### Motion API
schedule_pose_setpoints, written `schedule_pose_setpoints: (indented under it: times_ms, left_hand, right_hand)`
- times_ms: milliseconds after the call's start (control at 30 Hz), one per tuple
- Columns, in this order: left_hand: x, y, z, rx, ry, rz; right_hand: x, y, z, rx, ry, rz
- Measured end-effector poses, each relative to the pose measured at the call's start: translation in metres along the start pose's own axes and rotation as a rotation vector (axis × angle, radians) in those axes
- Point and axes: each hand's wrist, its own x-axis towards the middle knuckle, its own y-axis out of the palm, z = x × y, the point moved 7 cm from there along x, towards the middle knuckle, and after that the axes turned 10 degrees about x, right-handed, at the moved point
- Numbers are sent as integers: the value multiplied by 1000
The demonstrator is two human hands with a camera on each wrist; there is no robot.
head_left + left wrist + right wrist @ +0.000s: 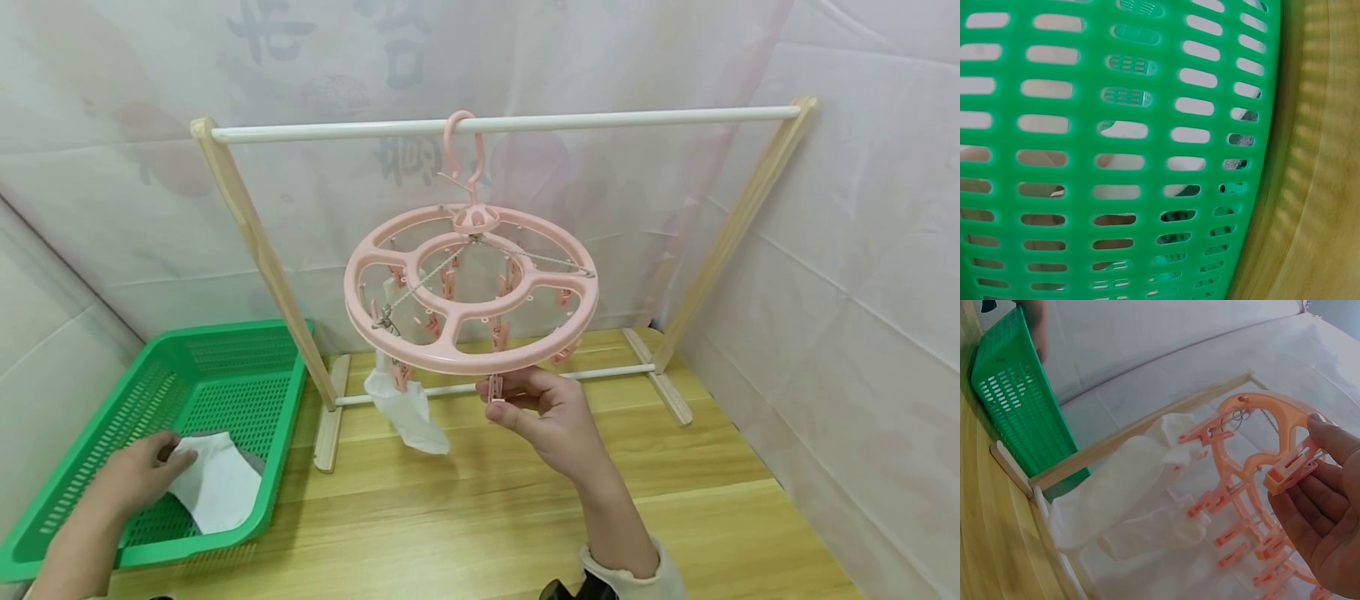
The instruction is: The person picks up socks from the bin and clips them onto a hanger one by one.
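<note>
A pink round clip hanger [465, 310] carries several dangling clothespins. My right hand [551, 417] pinches one clothespin [496, 389] below the front of the ring, thumb on one side and fingers on the other. The right wrist view shows this clothespin [1294, 469] between thumb and fingertips, with no cloth in it. At the hanger's left, white socks [1116, 475] hang from other clips; one sock [408, 412] shows in the head view. Inside the green basket [281, 467], my left hand [138, 475] pinches the edge of a white sock [221, 487], with grey cloth under it.
The hanger hooks over a white rod [637, 119] on a wooden stand [258, 258]. A lower white rod [611, 372] crosses behind my right hand. The basket stands left of the stand on the wooden table [480, 525]. Pale curtains surround the table; basket mesh fills the left wrist view.
</note>
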Motion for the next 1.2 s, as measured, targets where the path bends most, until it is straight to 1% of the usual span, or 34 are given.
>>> schedule_pose_setpoints:
  times_ms: [133, 233, 333, 467, 567, 767, 933, 1100, 1200]
  left_hand:
    - [-1, -6, 1, 9, 4, -82]
    - [-3, -12, -2, 27, 12, -146]
    - [-6, -17, -6, 33, 22, -190]
    - [-12, -22, -14, 30, 33, -231]
    - [-17, -25, -22, 21, 42, -283]
    - [-32, -36, -44, -16, 77, -424]
    - [-44, -51, -66, -40, 122, -535]
    - [-57, -69, -89, -88, 197, -701]
    - [-65, -79, -103, -124, 232, -788]
  right_hand:
    - [0, 1, 0, 11, 1, 3]
    - [0, 1, 0, 14, -2, 5]
    - [0, 1, 1, 16, -6, 4]
    - [0, 1, 1, 21, -1, 4]
    - [0, 2, 0, 23, 8, 3]
    - [1, 2, 0, 28, 8, 8]
    - [0, 2, 1, 33, 5, 13]
    - [0, 2, 1, 32, 2, 14]
    - [0, 2, 2, 27, -5, 14]
